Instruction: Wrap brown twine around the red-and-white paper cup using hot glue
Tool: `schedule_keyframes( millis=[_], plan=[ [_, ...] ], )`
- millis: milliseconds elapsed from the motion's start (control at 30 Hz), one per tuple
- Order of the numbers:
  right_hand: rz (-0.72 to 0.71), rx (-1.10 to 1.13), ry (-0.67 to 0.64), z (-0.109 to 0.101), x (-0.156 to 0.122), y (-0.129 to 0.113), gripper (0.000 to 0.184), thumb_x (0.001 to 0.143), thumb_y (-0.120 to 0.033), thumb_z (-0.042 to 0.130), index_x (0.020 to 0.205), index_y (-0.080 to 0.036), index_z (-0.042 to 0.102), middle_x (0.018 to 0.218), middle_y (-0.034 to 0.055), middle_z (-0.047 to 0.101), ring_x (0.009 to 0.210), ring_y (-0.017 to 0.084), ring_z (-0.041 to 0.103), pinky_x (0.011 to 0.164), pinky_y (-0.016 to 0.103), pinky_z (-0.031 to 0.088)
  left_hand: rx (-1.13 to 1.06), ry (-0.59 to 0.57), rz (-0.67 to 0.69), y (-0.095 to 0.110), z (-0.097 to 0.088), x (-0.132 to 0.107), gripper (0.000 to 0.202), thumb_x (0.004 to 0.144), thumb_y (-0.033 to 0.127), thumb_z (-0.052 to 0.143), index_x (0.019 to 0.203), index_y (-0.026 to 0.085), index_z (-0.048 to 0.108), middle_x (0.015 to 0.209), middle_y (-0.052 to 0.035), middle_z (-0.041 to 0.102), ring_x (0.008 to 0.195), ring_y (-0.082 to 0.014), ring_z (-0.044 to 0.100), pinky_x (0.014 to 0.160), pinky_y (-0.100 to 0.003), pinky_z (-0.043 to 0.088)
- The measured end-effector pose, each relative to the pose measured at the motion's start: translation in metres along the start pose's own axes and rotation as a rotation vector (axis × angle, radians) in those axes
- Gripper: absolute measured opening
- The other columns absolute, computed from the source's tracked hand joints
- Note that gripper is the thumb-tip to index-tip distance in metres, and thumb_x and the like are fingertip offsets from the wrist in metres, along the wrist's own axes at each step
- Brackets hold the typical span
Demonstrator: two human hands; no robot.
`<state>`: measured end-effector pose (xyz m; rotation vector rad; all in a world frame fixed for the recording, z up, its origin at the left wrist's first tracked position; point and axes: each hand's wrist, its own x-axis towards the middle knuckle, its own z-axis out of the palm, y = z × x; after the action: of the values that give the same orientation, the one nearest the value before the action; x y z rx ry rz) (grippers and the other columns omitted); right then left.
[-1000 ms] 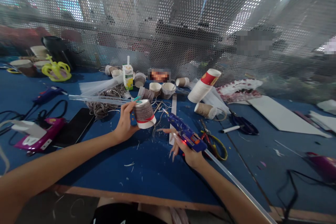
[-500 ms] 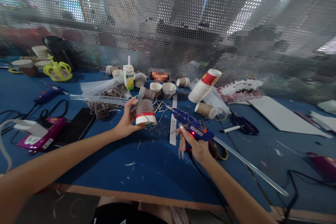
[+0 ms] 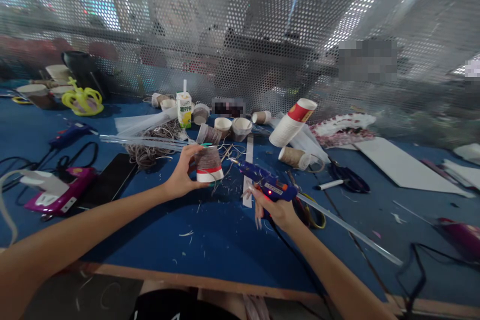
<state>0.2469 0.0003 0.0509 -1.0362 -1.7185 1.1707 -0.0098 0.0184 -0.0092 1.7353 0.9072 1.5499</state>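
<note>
Near the middle of the blue table, my left hand [image 3: 183,172] grips a paper cup [image 3: 209,166] by its ends. Grey-brown twine covers most of the cup, while a red band and white rim show at its lower edge. My right hand [image 3: 275,210] is wrapped around a blue hot glue gun [image 3: 268,180] with a lit red light. Its nozzle points left toward the cup, a short gap away. A long clear glue stick [image 3: 352,230] sticks out of the gun's back. Behind the held cup lies another twine-wrapped cup [image 3: 208,133].
A tangle of twine [image 3: 150,147], a drink carton [image 3: 184,110] and a stack of paper cups [image 3: 292,122] stand farther back. At left are a second glue gun [image 3: 71,135], a purple power strip [image 3: 63,192] and a yellow crown [image 3: 82,100]. Scissors [image 3: 352,177] lie right.
My left hand has turned the cup, tilting its rim, and its fingers have shifted to the cup's upper end. My right hand has moved the glue gun slightly left and down toward the cup.
</note>
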Motion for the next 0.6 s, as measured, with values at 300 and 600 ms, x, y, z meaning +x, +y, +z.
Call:
schedule_keyframes(
  millis=[300,600],
  plan=[
    [0.089,-0.121,-0.119,0.014,0.000,-0.019,0.012,0.072,-0.029,0.066,0.065,-0.020,0.062,0.050,-0.0015,0.061,0.031,0.010,0.048,0.032,0.023,0.041,0.037,-0.056,0.030,0.003,0.001,0.000,0.084,0.058,0.034,0.087,0.129,0.033,0.042,0.131,-0.0082,0.034,0.122,-0.0294,0.049,0.098,-0.048,0.052],
    [-0.006,-0.210,-0.154,0.018,-0.003,-0.004,0.016,0.078,-0.029,0.063,0.068,-0.017,0.063,0.057,0.0024,0.066,0.040,0.012,0.055,0.037,0.022,0.046,0.144,-0.095,0.133,0.005,0.001,0.001,0.081,0.062,0.036,0.085,0.131,0.030,0.043,0.127,-0.0097,0.041,0.120,-0.0288,0.050,0.095,-0.045,0.053]
  ],
)
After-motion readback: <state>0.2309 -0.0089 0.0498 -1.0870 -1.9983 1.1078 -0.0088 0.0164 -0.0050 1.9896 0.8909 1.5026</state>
